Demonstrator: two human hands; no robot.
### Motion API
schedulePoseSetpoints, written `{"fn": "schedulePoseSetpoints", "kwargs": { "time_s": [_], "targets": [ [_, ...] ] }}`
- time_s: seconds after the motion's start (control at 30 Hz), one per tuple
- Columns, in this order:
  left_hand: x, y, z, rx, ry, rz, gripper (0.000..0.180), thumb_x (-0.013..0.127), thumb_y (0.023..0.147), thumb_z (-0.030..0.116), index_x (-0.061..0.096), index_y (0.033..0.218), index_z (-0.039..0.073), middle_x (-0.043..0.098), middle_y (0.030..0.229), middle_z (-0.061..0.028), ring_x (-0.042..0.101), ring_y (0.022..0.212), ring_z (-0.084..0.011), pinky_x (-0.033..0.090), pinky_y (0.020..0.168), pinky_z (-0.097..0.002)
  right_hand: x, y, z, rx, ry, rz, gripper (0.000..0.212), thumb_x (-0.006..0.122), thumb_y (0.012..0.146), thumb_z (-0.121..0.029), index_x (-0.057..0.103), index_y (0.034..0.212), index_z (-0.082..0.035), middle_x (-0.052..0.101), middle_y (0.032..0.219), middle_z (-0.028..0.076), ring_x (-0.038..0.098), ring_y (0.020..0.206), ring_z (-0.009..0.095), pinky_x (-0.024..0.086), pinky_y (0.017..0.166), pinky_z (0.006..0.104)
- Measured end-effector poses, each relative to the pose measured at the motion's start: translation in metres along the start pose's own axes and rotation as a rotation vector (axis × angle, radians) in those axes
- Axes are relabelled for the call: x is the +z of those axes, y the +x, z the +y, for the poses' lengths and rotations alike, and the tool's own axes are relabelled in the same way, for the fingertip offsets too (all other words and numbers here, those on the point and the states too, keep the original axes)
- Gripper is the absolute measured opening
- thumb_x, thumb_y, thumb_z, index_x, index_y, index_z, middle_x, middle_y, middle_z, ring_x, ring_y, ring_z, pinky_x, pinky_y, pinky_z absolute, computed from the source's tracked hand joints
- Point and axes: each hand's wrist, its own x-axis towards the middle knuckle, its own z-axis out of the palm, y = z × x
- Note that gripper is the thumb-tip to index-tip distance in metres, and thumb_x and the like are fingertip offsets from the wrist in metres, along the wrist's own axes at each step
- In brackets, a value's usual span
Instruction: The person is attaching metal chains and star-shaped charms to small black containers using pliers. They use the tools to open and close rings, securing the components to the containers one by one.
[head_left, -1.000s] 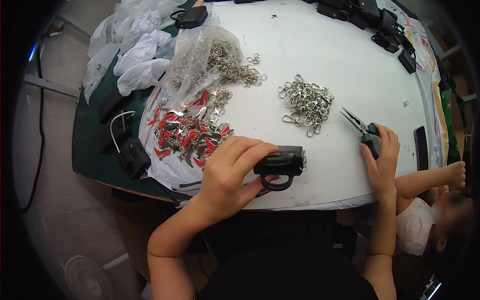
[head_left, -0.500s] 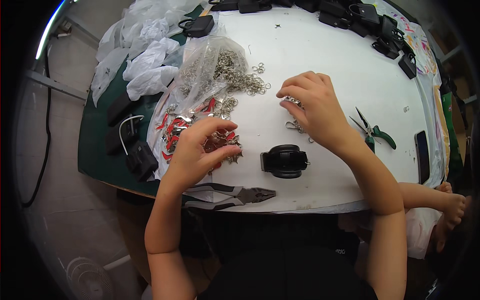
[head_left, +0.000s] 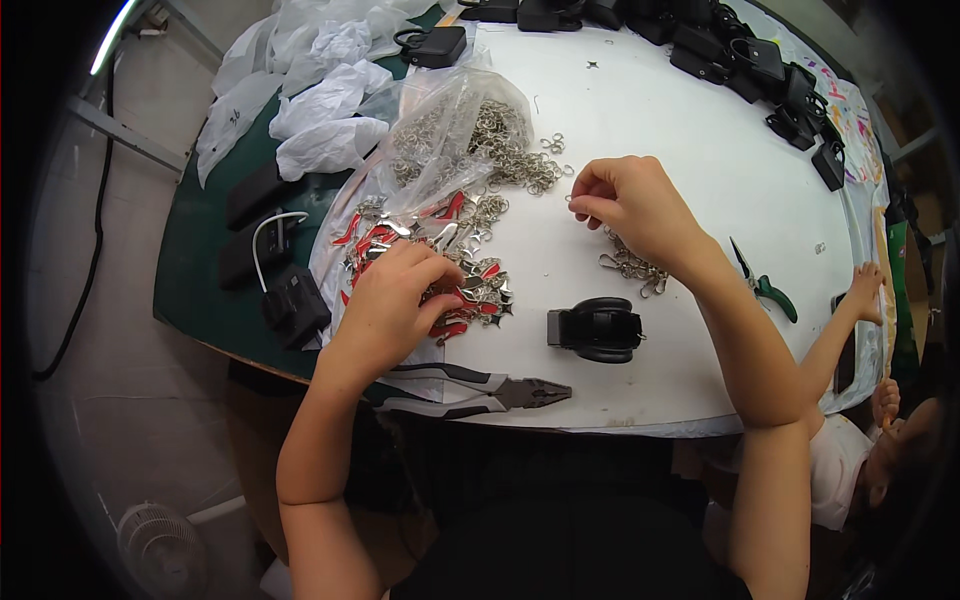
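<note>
My left hand (head_left: 395, 295) is at the near edge of a pile of red and silver metal charms (head_left: 485, 285). Its thumb and forefinger are bent and a little apart, with nothing seen between them. Over the white table, my right hand (head_left: 635, 205) pinches a small silver ring (head_left: 570, 198) at its fingertips. Just below that hand lies a small heap of silver clasps and chain pieces (head_left: 635, 268). A clear plastic bag (head_left: 425, 130) spills many silver rings (head_left: 530, 170) beyond the charms. Between my forearms sits a black strapped object (head_left: 597, 330) with rounded sides.
Grey-handled pliers (head_left: 515, 392) lie at the near edge; green-handled pliers (head_left: 765, 285) lie at right. Black small cases (head_left: 750, 62) line the far side. Crumpled white bags (head_left: 320, 110) and black blocks (head_left: 295, 305) are at left. Another person's hand (head_left: 865, 290) rests by the right edge.
My right hand has dropped a bunch of silver clasps onto the table and now pinches a ring. My left fingers have closed in somewhat over the charms. The other person's arm has reached onto the table.
</note>
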Motion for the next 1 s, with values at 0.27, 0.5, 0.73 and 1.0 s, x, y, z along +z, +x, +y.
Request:
{"fn": "schedulePoseSetpoints", "kwargs": {
  "time_s": [0.27, 0.5, 0.73, 1.0],
  "targets": [
    [0.003, 0.012, 0.011, 0.076, 0.111, 0.043, 0.023, 0.078, 0.078, 0.015, 0.066, 0.096, 0.007, 0.062, 0.091, -0.007, 0.057, 0.092, -0.0277, 0.046, 0.082, -0.0386, -0.002, -0.017, 0.003, -0.075, -0.06, 0.003, 0.015, 0.066, 0.086, -0.003, 0.071, 0.097, 0.006, 0.072, 0.084, 0.013, 0.069, 0.079, 0.016, 0.055, 0.075, 0.0282],
    [0.007, 0.027, 0.006, 0.128, 0.255, 0.009, 0.021, 0.078, 0.075, 0.016, 0.066, 0.09, 0.007, 0.061, 0.091, -0.0075, 0.057, 0.095, -0.0294, 0.046, 0.085, -0.0412, 0.0, -0.026, -0.007, -0.186, 0.04, 0.016, 0.013, 0.065, 0.088, -0.002, 0.071, 0.096, 0.006, 0.072, 0.084, 0.01, 0.066, 0.074, 0.012, 0.054, 0.071, 0.0258],
    [-0.011, 0.036, 0.011, -0.241, -0.209, -0.105, 0.015, 0.077, 0.079, 0.007, 0.067, 0.09, 0.003, 0.069, 0.085, -0.006, 0.066, 0.077, -0.0143, 0.052, 0.071, -0.0299, 0.004, -0.032, -0.02, -0.114, 0.256, -0.04, 0.009, 0.069, 0.088, -0.005, 0.073, 0.094, 0.001, 0.071, 0.08, 0.004, 0.064, 0.068, 0.008, 0.053, 0.066, 0.0232],
    [-0.021, 0.03, 0.022, -0.204, -1.071, -0.015, 0.011, 0.072, 0.083, -0.002, 0.063, 0.089, 0.0, 0.072, 0.096, -0.0161, 0.071, 0.086, -0.0168, 0.056, 0.08, -0.0274, 0.012, -0.036, -0.027, -0.292, 0.441, -0.103, 0.011, 0.072, 0.085, -0.008, 0.074, 0.093, -0.001, 0.071, 0.079, 0.007, 0.065, 0.071, 0.01, 0.054, 0.07, 0.0254]
  ]
}}
